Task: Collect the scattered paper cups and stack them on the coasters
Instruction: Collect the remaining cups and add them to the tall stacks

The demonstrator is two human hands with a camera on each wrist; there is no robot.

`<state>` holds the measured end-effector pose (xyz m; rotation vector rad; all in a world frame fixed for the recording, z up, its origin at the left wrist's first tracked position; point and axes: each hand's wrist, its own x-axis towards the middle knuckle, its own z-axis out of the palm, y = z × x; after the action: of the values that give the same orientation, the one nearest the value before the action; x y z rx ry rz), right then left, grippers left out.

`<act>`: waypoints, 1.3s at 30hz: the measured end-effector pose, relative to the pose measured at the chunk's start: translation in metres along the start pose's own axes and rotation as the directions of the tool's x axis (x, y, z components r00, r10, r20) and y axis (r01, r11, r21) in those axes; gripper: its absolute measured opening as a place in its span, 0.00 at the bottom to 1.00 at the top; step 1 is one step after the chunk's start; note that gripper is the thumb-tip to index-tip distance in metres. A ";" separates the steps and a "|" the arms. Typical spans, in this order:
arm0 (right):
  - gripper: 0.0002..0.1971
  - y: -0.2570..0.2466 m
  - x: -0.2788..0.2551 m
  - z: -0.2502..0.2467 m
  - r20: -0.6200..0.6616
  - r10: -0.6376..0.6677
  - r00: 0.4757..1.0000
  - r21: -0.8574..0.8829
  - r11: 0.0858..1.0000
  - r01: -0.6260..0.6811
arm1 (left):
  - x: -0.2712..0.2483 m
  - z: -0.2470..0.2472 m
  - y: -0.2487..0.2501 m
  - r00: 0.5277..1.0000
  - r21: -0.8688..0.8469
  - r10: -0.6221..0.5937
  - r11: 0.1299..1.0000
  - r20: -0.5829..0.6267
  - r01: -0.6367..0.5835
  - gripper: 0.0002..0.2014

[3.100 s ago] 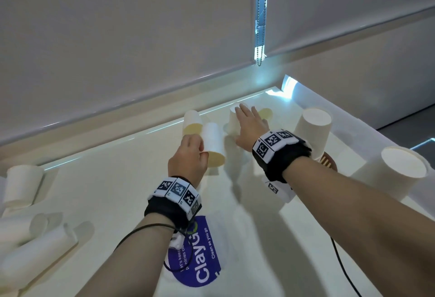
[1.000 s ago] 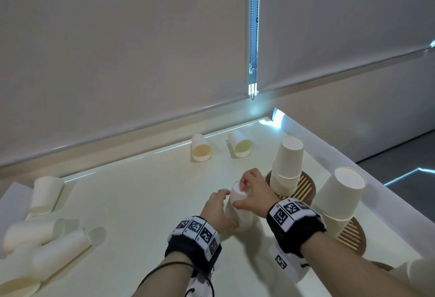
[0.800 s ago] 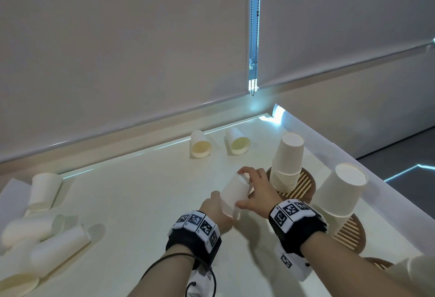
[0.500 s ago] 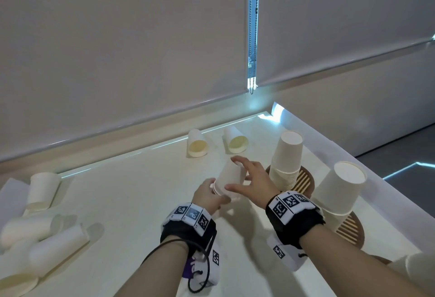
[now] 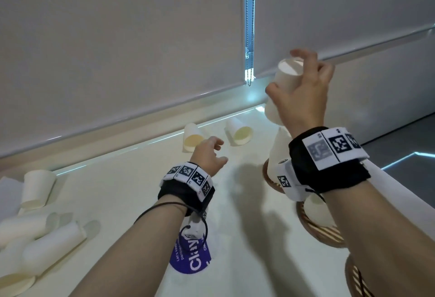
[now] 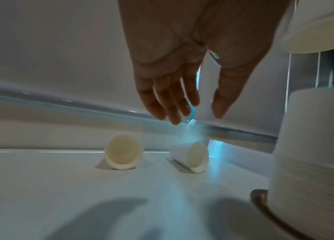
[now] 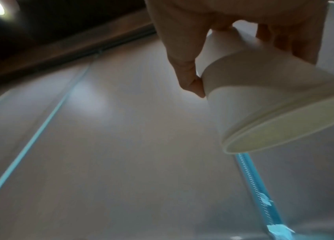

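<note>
Since half a second earlier, the right hand (image 5: 303, 94) had lifted the cups (image 5: 282, 85) off the bench (image 5: 131, 193), gripping them upside down above the stack (image 5: 279, 153). Left hand (image 5: 207, 155) hung spread and empty, two cups (image 5: 237, 132) lying just beyond it.

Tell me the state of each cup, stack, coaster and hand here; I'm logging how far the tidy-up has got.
Right hand: raised, grips nested cups.
Held cups: upside down, above the stack.
Stack: upside down on the far coaster.
Far coaster: under the stack.
Near coaster: bears a cup, mostly hidden.
Left hand: empty, fingers relaxed.
Two far cups: lying on their sides.
Left cups: lying scattered, uncollected.
</note>
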<state>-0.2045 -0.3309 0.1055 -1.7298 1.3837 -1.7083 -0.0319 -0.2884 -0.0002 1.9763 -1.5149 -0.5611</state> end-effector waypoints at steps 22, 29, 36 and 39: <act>0.18 0.057 -0.043 0.068 0.381 -0.060 0.923 -0.343 0.918 0.201 | 0.055 0.001 -0.075 0.984 0.529 -0.180 0.835 0.001 0.152 0.31; 0.28 0.102 -0.046 0.124 0.710 0.372 0.599 -0.511 0.857 0.073 | 0.072 0.002 -0.087 0.974 0.543 -0.223 0.823 0.033 0.170 0.33; 0.36 0.118 -0.031 0.142 0.703 0.478 0.527 -0.524 0.849 -0.072 | 0.083 0.003 -0.102 0.971 0.551 -0.236 0.816 0.043 0.174 0.36; 0.37 0.117 -0.025 0.152 0.710 0.483 0.513 -0.511 0.854 -0.097 | 0.083 0.006 -0.106 0.974 0.534 -0.223 0.828 0.037 0.170 0.38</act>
<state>-0.1078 -0.4226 -0.0346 -1.9329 1.4594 -0.2470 0.0622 -0.3500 -0.0741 2.5841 -1.6644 -0.3434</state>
